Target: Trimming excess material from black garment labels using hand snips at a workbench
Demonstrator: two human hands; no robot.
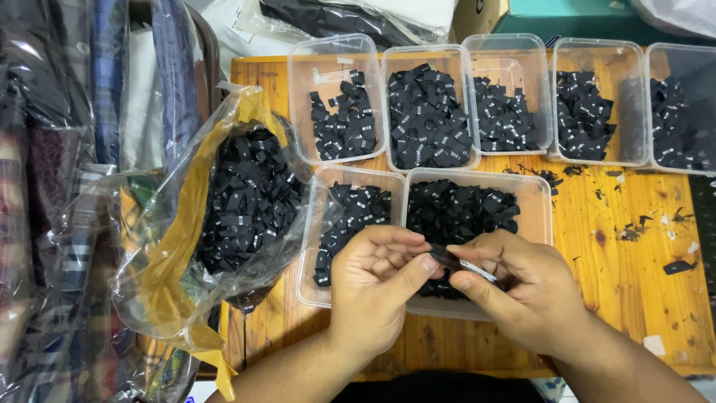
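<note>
Low in the middle of the frame, the left hand (377, 287) and the right hand (522, 295) meet over two clear plastic tubs (541, 216) of black woven labels. Both pinch one black label (447, 259) between thumbs and fingers; a thin silvery strip shows at the right fingertips. Left of them, an open plastic bag (171, 224) holds more labels. Five more tubs (335, 56) line the wooden table (634, 254) along the top.

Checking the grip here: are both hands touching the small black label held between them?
Touching. The head view shows the left hand thumb and the right hand fingers pinching the black label from either side.
</note>
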